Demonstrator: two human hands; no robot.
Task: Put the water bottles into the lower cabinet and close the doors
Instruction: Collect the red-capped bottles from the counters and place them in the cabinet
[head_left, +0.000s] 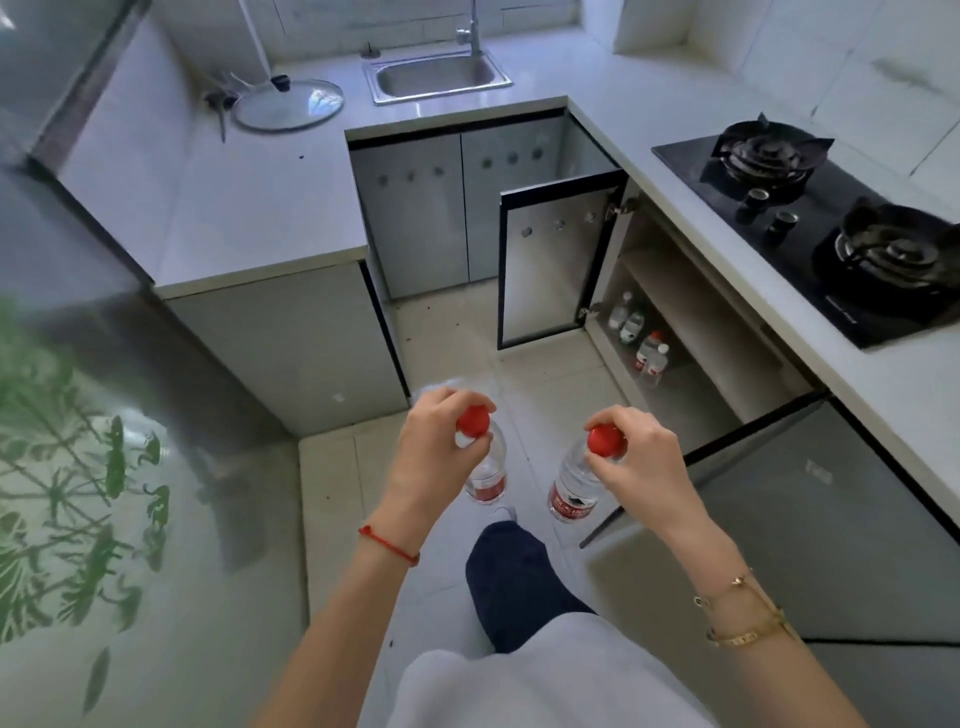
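Observation:
My left hand (431, 447) grips the red cap of a clear water bottle (487, 480), which hangs upright over the floor. My right hand (636, 457) holds a second red-capped water bottle (574, 491) by its top, also hanging upright. Ahead on the right, the lower cabinet (691, 364) under the stove stands with both doors open. Its left door (550, 265) swings out into the aisle and its right door (779, 514) is close to my right arm. Several bottles (641, 338) stand at the left side of the cabinet floor.
A gas hob (821, 228) sits on the right counter. A sink (436, 78) and a glass lid (288, 104) are on the back counter. A fridge with a leaf pattern (78, 467) fills the left. My leg (514, 582) is on the tiled floor.

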